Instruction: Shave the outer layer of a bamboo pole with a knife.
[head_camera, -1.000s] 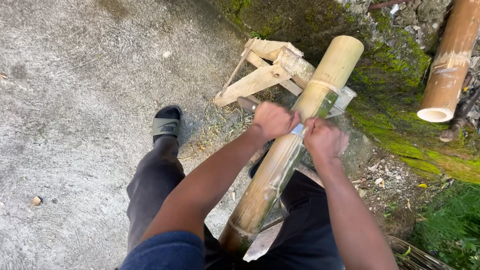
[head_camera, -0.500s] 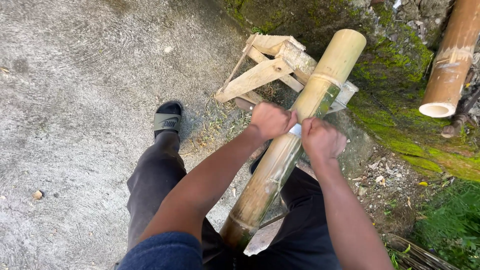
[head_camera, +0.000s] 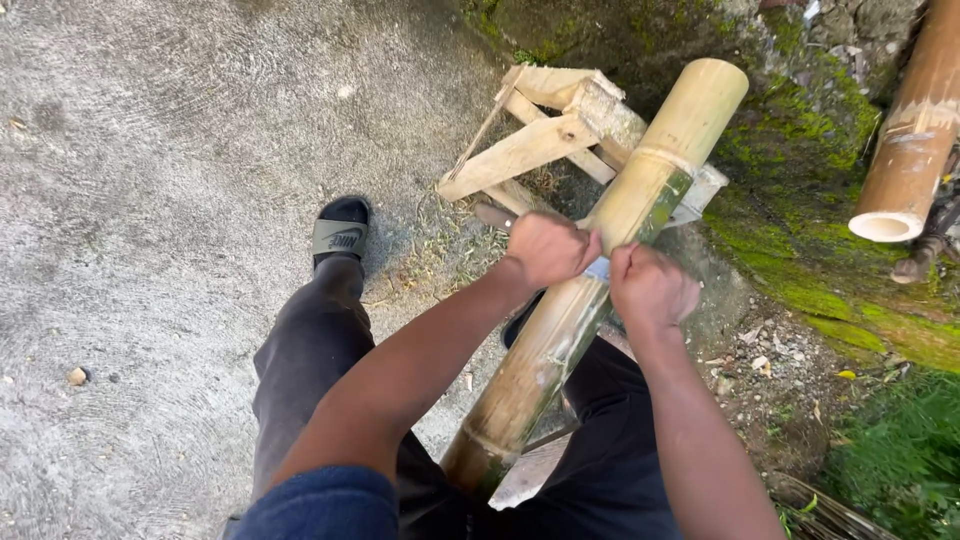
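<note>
A thick yellow-green bamboo pole (head_camera: 600, 280) slopes from between my legs up onto a rough wooden trestle (head_camera: 545, 140). My left hand (head_camera: 548, 247) grips one end of a metal blade (head_camera: 598, 268) on the pole's left side. My right hand (head_camera: 652, 290) grips the other end on the right side. The blade lies across the pole between my fists, and only a small pale piece of it shows. A strip of bare green shows on the pole just above the blade.
A second bamboo pole (head_camera: 905, 140) leans at the top right, its hollow end facing me. A mossy stone bank (head_camera: 800, 150) runs behind the trestle. My left foot in a dark slide sandal (head_camera: 340, 232) stands on grey concrete (head_camera: 150, 200). Grass (head_camera: 890, 460) grows at right.
Both fists and the blade have slid a little down the pole toward me. The pole and trestle stay in place.
</note>
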